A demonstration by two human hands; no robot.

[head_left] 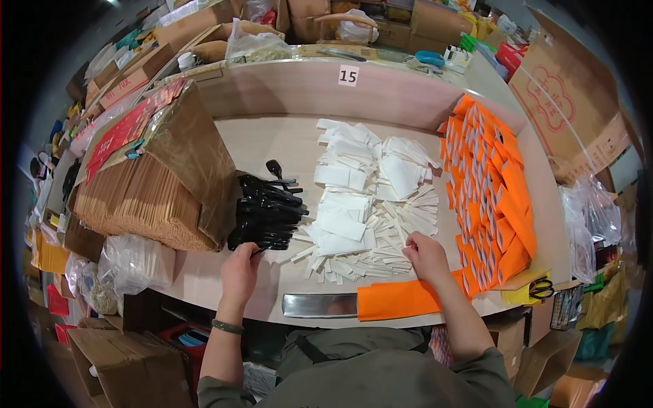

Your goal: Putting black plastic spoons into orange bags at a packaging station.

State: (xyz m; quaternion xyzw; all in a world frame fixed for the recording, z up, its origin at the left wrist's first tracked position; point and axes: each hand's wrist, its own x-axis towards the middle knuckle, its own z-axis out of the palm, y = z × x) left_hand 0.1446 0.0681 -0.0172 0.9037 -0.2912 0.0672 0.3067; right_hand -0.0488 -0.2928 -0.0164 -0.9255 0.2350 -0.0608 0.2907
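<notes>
My left hand [239, 272] is closed at the near edge of a pile of black plastic spoons [269, 211], its fingertips round a thin black spoon handle. Loose white paper packets and narrow white strips [343, 217] cover the middle of the table. At their near right edge, my right hand [426, 257] has its fingers pinched together; whatever lies between them is too small to make out. Below the right forearm an orange sleeve [398, 300] lies flat, and a shiny metal plate [320, 305] sticks out from its left end.
Overlapping orange sleeves [486, 197] are stacked along the right side. A cardboard box [194, 149] full of thin brown pieces stands at left, beside a clear plastic bag [136, 262]. Black-handled scissors [541, 289] lie at the right corner. A low partition [286, 88] closes the back.
</notes>
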